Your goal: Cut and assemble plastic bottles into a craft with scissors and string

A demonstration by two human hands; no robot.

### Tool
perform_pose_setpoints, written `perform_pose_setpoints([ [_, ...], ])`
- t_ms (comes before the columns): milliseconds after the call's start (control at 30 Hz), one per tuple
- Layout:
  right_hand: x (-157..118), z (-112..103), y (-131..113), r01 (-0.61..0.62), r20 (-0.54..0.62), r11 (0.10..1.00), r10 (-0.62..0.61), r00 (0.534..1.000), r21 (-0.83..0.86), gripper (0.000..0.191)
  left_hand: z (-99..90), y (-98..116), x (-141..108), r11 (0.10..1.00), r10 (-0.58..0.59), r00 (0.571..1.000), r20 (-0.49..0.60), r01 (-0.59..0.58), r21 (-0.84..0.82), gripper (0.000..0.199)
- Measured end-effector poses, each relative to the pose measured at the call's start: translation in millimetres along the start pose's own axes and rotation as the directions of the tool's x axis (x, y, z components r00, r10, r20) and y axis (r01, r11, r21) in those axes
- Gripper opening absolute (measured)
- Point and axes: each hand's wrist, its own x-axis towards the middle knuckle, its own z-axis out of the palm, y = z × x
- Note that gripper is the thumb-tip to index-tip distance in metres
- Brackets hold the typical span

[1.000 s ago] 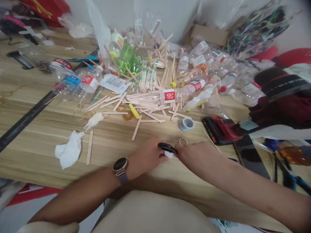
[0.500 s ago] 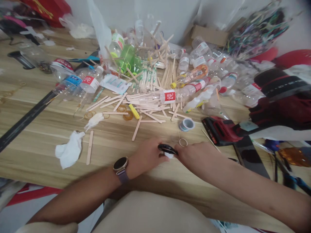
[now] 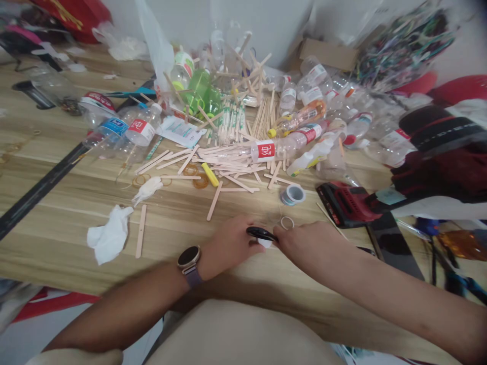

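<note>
A cardboard box (image 3: 327,53) sits near the far edge of the worktop (image 3: 68,213), a red bag (image 3: 81,19) farther left.

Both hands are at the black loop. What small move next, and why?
I'd probably hold the left hand steady and tip the black loop slightly with the right hand. The loop spans the gap between the hands, and the white piece shows only partly beneath it, so its contact can't be judged yet.

A wood-grain table (image 3: 68,203) meets what seems a pale wall (image 3: 266,25).
</note>
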Motion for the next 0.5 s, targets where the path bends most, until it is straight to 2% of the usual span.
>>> perform_pose_setpoints([
  [200,3.2,-4.4,0.3,0.021,0.029,1.0,-0.021,0.999,0.017,0.02,-7.8,0.7,0.1,0.991,0.12,0.992,0.028,-0.118,-0.071,0.017],
  [300,8.4,-11.0,2.5,0.049,0.051,0.998,-0.051,0.997,0.048,0.023,-21.7,-4.8,5.6,0.97,0.195,0.972,0.132,-0.171,-0.173,0.025],
  [367,12.3,-15.4,4.2,0.061,0.077,0.994,-0.069,0.995,0.092,0.024,-32.2,-10.9,11.2,0.969,0.124,0.977,0.174,-0.082,-0.233,0.031],
  [433,15.4,-17.5,5.4,0.055,0.104,0.986,-0.072,0.992,0.158,0.023,-40.8,-16.6,16.1,0.96,0.008,0.996,0.089,0.017,-0.281,0.029],
  [500,17.8,-16.4,5.4,0.045,0.106,0.963,-0.075,0.991,0.264,0.018,-45.9,-20.3,19.0,0.945,-0.056,0.998,-0.014,0.048,-0.323,0.027],
])
